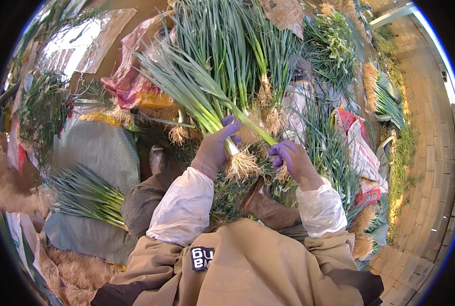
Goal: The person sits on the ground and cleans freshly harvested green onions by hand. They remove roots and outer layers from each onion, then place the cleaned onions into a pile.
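Note:
My left hand (216,147), in a purple-tipped glove, is closed around the white stems of a small bunch of green onions (208,116). Their pale roots (242,165) hang out below the fist, and the leaves slant up to the left. In my right hand (293,160), also gloved, is the lower end of a single green onion stalk (256,128). Its leaves run up and left across the bunch, and some of its roots show under my fingers. Just beyond both hands lies a large heap of green onions (227,53), roots towards me.
A sorted bunch of green onions (92,195) lies on a grey woven sheet (97,147) at left. Leaf trimmings (231,201) cover the ground between my boots. Printed sacks (361,149) and more greens stand at right, before a brick pavement (422,153). A pink sack (130,84) lies up left.

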The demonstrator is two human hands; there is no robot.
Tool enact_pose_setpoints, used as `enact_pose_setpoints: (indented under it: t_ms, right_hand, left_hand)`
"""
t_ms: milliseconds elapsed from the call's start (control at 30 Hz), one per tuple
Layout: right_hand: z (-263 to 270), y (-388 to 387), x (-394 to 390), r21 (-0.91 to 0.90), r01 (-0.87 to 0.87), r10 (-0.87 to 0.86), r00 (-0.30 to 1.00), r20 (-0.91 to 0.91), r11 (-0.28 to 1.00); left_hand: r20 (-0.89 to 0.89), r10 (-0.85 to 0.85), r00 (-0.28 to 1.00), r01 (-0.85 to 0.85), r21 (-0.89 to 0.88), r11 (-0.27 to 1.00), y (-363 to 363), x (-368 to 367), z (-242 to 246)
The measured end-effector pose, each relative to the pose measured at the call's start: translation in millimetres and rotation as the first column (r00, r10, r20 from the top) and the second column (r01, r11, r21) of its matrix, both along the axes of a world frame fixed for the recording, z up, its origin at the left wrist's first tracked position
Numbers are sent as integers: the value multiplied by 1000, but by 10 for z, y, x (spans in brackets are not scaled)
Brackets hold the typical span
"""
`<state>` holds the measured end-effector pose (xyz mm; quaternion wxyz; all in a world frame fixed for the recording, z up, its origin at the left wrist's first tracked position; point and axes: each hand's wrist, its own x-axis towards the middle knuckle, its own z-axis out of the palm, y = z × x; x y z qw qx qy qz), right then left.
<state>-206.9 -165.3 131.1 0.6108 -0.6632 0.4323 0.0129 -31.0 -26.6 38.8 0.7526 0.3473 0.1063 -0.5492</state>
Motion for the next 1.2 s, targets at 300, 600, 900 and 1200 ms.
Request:
enact_pose_setpoints:
  t_ms: [300, 600, 900, 1200]
  right_hand:
    - [-103, 172, 160, -437, -332, 343, 938, -55, 836]
    - [-370, 169, 201, -261, 210, -150, 961, 233, 942]
    - [265, -397, -821, 135, 490, -497, 758, 423, 861]
    - [258, 294, -10, -460, -354, 260, 931, -255, 815]
  left_hand:
    - [-133, 51, 990, -64, -102, 993, -46, 6, 237]
    - [-191, 100, 976, -115, -68, 991, -82, 9, 108]
    - [-265, 116, 957, -150, -113, 982, -89, 20, -60]
    - [-133, 99, 986, -105, -39, 994, -88, -98, 6]
